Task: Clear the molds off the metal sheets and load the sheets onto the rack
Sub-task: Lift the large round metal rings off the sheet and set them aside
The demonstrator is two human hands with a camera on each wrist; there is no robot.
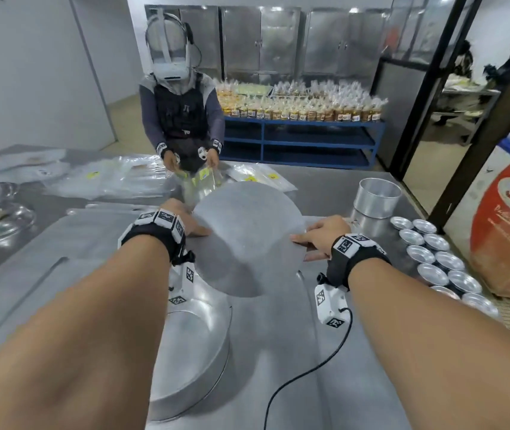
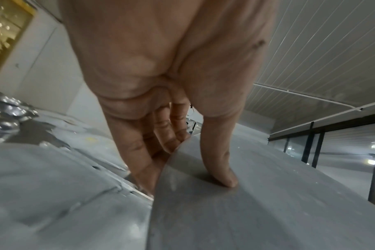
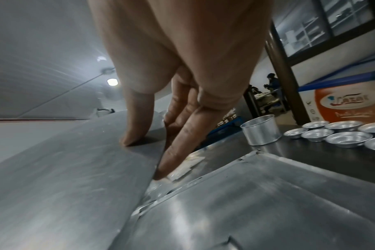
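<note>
Left hand (image 1: 182, 220), right hand (image 1: 325, 235): fingers pinching.

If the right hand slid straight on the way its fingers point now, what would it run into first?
The right hand grips the round metal disc at its right edge, fingers pointing left across it. Going straight on, it would probably meet the left hand at the opposite edge first, though depth is hard to judge.

Bare forearms; black wrist straps (image 1: 160, 240) carrying white marker-tagged camera blocks (image 1: 329, 301), black cable (image 1: 303, 373) trailing

Steel cabinets (image 1: 294, 41) behind blue shelving (image 1: 300, 141)
</note>
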